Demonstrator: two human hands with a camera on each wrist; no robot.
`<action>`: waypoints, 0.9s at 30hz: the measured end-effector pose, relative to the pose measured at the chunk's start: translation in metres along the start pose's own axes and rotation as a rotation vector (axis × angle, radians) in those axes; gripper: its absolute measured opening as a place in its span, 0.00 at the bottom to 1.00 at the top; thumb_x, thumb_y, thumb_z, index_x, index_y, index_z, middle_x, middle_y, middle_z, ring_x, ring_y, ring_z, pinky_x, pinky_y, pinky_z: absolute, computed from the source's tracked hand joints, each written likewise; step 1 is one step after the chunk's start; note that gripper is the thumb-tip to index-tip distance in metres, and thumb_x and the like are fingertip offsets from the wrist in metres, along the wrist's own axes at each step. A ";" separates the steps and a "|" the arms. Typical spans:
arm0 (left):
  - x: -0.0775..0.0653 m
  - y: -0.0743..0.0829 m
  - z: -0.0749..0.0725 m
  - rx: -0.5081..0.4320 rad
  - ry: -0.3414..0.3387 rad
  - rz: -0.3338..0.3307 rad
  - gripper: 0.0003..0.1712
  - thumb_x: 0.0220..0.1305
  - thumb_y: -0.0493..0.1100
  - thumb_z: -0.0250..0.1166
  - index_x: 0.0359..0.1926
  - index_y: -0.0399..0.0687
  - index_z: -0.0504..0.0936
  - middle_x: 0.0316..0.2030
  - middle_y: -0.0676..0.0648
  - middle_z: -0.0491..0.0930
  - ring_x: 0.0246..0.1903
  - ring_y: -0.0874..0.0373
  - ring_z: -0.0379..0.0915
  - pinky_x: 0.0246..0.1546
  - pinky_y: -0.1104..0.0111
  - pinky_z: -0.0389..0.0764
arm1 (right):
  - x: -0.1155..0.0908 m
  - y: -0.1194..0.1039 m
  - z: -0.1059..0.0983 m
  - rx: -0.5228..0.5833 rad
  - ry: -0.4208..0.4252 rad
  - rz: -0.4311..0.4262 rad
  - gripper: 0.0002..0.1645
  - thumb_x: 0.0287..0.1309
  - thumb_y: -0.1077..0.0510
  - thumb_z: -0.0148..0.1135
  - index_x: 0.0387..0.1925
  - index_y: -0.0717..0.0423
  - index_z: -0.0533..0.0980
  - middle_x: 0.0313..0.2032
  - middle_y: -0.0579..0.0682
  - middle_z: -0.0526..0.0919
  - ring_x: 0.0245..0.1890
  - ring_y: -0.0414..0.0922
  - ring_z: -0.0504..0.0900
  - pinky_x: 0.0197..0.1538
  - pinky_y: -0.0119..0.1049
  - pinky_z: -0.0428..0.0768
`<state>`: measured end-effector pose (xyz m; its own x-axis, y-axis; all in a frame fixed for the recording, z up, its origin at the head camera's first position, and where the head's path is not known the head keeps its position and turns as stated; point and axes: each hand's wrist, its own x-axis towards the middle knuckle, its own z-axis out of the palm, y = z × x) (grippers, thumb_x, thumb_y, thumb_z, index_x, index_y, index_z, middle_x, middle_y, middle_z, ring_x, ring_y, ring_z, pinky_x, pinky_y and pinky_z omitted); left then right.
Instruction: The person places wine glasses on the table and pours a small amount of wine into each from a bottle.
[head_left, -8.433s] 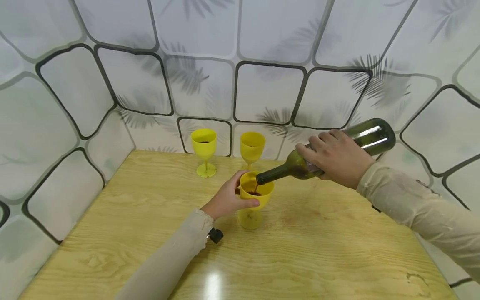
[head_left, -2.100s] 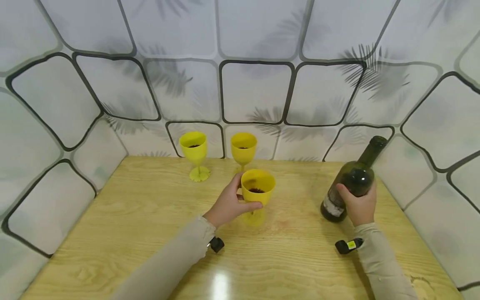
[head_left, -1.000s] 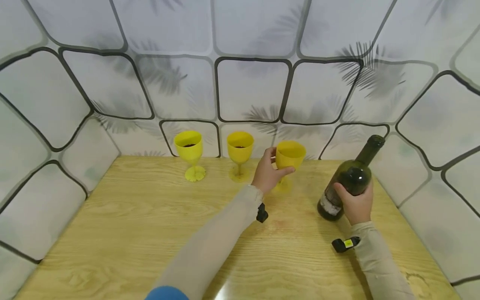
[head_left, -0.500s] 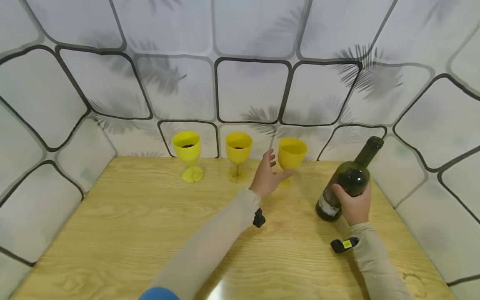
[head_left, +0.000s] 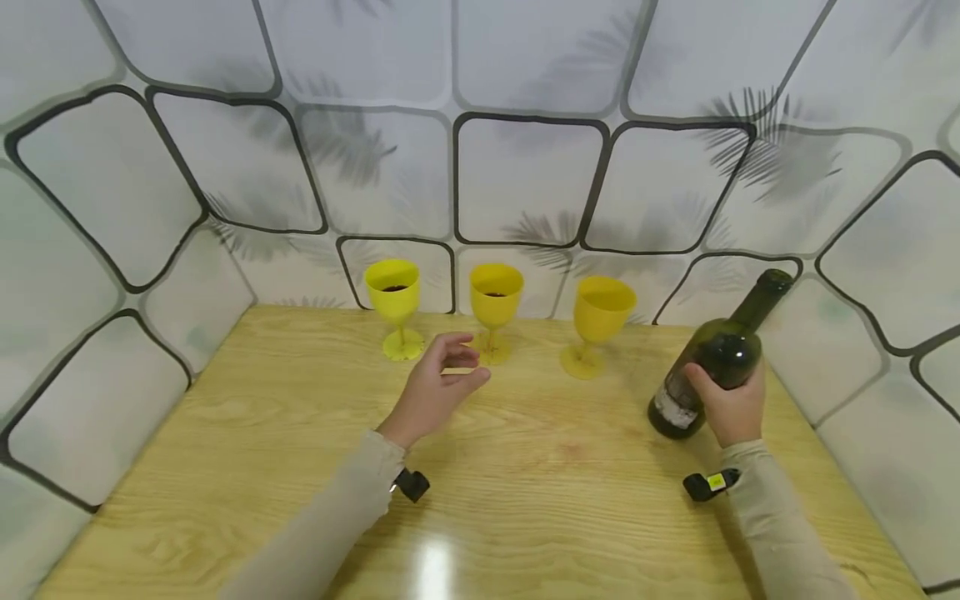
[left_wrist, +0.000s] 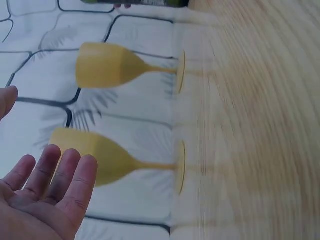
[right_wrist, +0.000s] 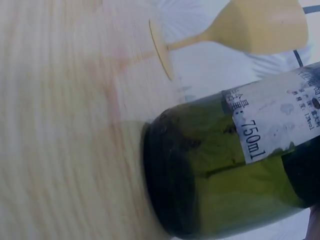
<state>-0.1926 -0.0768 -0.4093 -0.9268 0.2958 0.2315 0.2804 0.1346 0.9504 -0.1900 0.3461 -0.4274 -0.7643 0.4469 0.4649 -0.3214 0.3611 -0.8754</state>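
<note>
Three yellow plastic goblets stand in a row along the back of the table. Dark contents show inside the left goblet (head_left: 393, 292) and the middle goblet (head_left: 495, 300); the inside bottom of the right goblet (head_left: 602, 310) is hidden. My left hand (head_left: 435, 387) holds nothing, in front of the left and middle goblets, fingers loosely bent. In the left wrist view its palm and fingers (left_wrist: 82, 187) overlap one goblet's bowl. On the right, my right hand (head_left: 731, 408) grips a green glass wine bottle (head_left: 708, 346) round its body. The bottle's label (right_wrist: 275, 115) reads 750ml.
The wood-grain table (head_left: 525, 508) meets a pale patterned wall (head_left: 532, 183) right behind the goblets, and walls also rise at left and right. Black wrist devices sit at both cuffs, the left device (head_left: 411, 485) and the right device (head_left: 708, 484).
Earlier, my right hand poured from the bottle into the third goblet, then set the bottle upright. My left hand moved that goblet to the row's right end, let go and drew back left.
</note>
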 end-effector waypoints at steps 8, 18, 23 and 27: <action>-0.016 -0.010 -0.058 0.121 0.170 0.019 0.37 0.71 0.50 0.70 0.72 0.44 0.65 0.60 0.43 0.76 0.62 0.47 0.73 0.61 0.58 0.79 | 0.013 0.010 -0.006 -0.028 0.012 0.001 0.45 0.49 0.69 0.75 0.69 0.48 0.70 0.52 0.32 0.76 0.54 0.33 0.73 0.61 0.27 0.69; -0.015 -0.017 -0.085 0.246 0.231 0.020 0.38 0.71 0.52 0.69 0.73 0.43 0.63 0.59 0.40 0.76 0.59 0.46 0.74 0.62 0.45 0.76 | 0.021 0.018 -0.007 0.000 -0.003 -0.038 0.53 0.44 0.72 0.76 0.72 0.51 0.66 0.56 0.33 0.74 0.58 0.34 0.71 0.65 0.29 0.66; -0.013 -0.018 -0.086 0.234 0.237 0.014 0.38 0.71 0.51 0.69 0.73 0.44 0.64 0.58 0.40 0.76 0.59 0.46 0.74 0.62 0.45 0.76 | 0.021 0.019 -0.011 0.070 -0.012 -0.078 0.55 0.44 0.72 0.78 0.74 0.52 0.63 0.60 0.37 0.73 0.61 0.37 0.70 0.67 0.27 0.64; -0.012 -0.019 -0.087 0.241 0.229 0.011 0.40 0.70 0.51 0.70 0.74 0.44 0.62 0.61 0.40 0.74 0.61 0.43 0.72 0.64 0.45 0.75 | 0.020 0.014 -0.016 0.201 0.024 -0.065 0.55 0.48 0.69 0.79 0.75 0.52 0.62 0.63 0.45 0.71 0.64 0.43 0.71 0.63 0.24 0.69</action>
<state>-0.2089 -0.1649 -0.4120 -0.9479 0.0820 0.3078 0.3161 0.3605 0.8776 -0.2007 0.3733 -0.4287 -0.7254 0.4487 0.5220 -0.4763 0.2204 -0.8512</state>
